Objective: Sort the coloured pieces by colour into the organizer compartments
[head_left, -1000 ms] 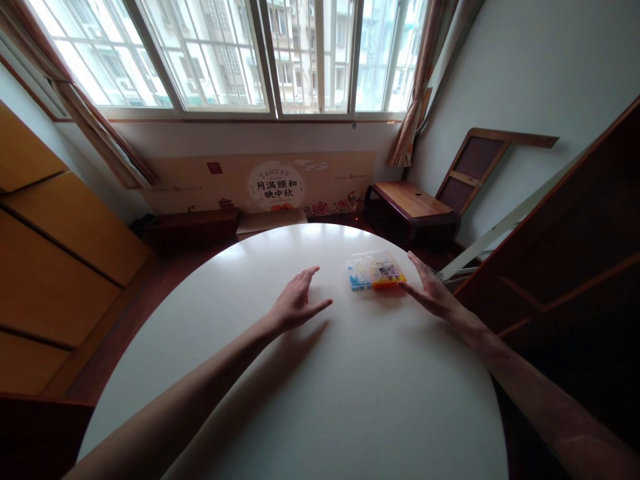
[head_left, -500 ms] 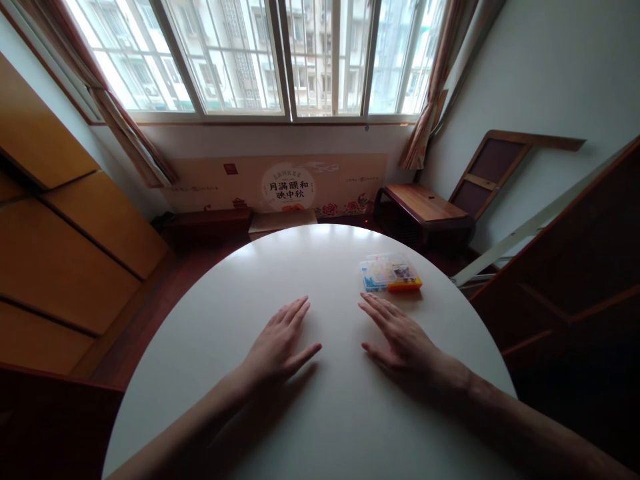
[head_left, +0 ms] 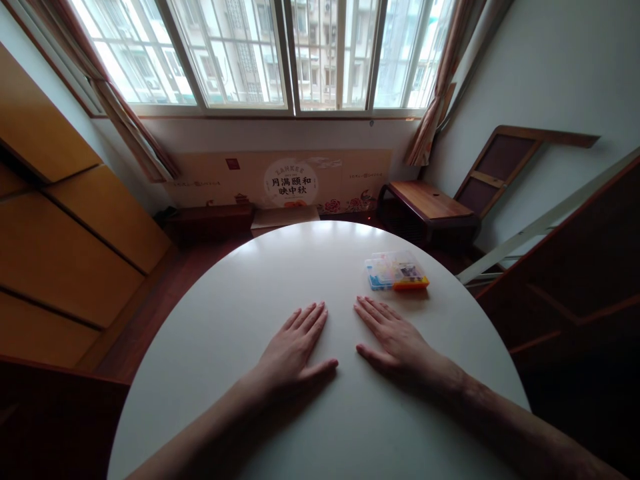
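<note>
Palm down on the white round table (head_left: 210,373), my left hand (head_left: 295,347) is open, fingers stretched forward and thumb pointing right. My right hand (head_left: 397,337) also lies flat and open, its fingers pointing forward and left and its thumb apart. Neither hand holds anything, and a gap separates them. Just beyond my right hand sits a clear plastic case (head_left: 395,268) with blue and orange-yellow parts. Its small contents are too blurred to name. My right fingertips are near the case but apart from it.
Behind the table are a low wooden bench (head_left: 430,200) and a printed banner (head_left: 345,180) below the window (head_left: 240,53). Orange-brown cabinets (head_left: 65,247) stand at the left. A dark wooden panel (head_left: 565,280) leans at the right beside a pale rail (head_left: 520,233).
Both hands have settled flatter onto the tabletop. My left hand has moved right, nearer to my right hand. The view has shifted slightly; the case stays in place on the table.
</note>
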Demonstrator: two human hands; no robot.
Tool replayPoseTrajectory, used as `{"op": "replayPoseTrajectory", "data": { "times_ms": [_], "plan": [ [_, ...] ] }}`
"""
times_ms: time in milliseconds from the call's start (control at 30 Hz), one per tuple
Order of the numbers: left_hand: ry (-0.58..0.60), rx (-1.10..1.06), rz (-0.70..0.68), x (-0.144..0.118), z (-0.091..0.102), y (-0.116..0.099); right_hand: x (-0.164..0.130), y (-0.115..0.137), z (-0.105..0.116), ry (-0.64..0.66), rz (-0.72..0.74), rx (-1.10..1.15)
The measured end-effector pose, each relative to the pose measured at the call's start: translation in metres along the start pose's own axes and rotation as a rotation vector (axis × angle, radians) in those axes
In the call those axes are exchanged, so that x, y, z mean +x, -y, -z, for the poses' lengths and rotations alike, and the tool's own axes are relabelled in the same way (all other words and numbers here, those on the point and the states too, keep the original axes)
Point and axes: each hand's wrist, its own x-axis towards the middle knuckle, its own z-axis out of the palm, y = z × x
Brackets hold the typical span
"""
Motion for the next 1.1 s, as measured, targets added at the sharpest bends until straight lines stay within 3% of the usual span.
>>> {"op": "replayPoseTrajectory", "data": {
  "times_ms": [733,933,1100],
  "plan": [
    [-0.007,0.027,-0.006,0.001,-0.004,-0.004,-0.005,-0.002,0.002,0.002,0.005,-0.006],
    [0.051,0.034,0.014,0.003,0.000,-0.007,-0.005,-0.002,0.004,0.003,-0.002,-0.003],
    [0.003,-0.025,-0.003,0.004,0.011,-0.008,-0.005,0.001,0.015,-0.049,0.032,0.061]
  ]
}}
